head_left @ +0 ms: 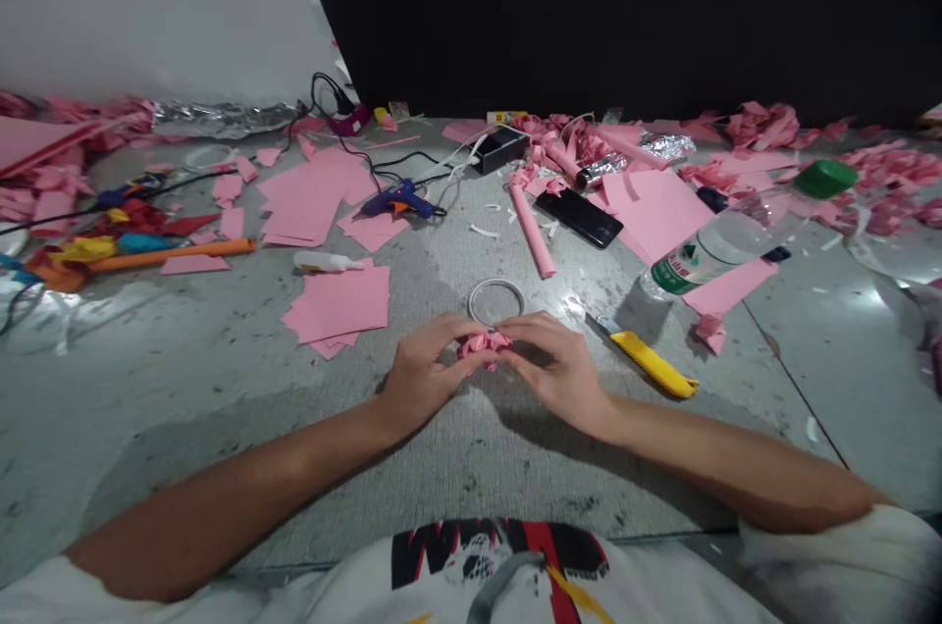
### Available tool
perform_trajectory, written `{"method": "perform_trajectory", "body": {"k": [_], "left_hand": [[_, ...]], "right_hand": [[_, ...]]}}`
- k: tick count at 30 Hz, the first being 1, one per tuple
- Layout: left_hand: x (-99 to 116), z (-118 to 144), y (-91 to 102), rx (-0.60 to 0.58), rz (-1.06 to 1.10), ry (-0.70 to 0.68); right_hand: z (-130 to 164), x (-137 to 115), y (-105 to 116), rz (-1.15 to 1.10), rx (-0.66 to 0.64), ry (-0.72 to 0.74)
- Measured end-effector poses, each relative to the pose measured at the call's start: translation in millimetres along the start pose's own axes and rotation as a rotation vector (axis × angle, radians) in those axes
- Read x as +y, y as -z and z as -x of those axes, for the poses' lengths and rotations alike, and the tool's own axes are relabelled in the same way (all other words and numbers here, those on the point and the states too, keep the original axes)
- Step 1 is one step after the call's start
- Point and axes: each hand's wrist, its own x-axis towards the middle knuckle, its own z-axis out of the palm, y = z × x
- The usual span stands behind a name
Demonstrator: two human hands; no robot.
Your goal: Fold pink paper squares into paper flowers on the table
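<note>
While your hands, left (421, 375) and right (553, 367), pinch the pink paper flower (484, 346), bare grey tabletop (221, 379) lies open around them.

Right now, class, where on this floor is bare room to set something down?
Bare floor lies left of the hands, below the pink paper stack, and right of the yellow cutter. The far strip around the glue gun and phone is crowded.

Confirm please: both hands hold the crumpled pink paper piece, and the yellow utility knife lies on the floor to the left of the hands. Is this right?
Not quite. In the head view the yellow utility knife lies to the right of the hands, beside the right hand. Both it and the left hand do hold the crumpled pink paper piece.
</note>
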Motion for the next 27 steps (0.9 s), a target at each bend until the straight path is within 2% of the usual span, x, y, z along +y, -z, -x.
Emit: {"method": "perform_trajectory", "body": {"k": [9, 16, 20, 23, 27], "left_hand": [[1.0, 0.4, -3.9, 0.032, -0.033, 0.007], [-0.4, 1.6, -3.4, 0.027, -0.038, -0.051], [0.3, 3.9, -3.0, 0.008, -0.071, -0.076], [0.2, 6.7, 1.6, -0.055, -0.056, -0.081], [-5.5, 6.6, 14.0, -0.245, 0.061, -0.023]], "right_hand": [[-0.6, -5.3, -3.8, -0.007, 0.01, 0.067], [-2.7, -5.8, -4.0, -0.01, 0.026, 0.149], [-3.5, -6.2, -1.6, -0.014, 0.039, 0.094], [-3.2, -4.1, 0.1, -0.04, 0.04, 0.038], [-5.4, 4.9, 2.7, -0.11, 0.003, -0.104]]}}
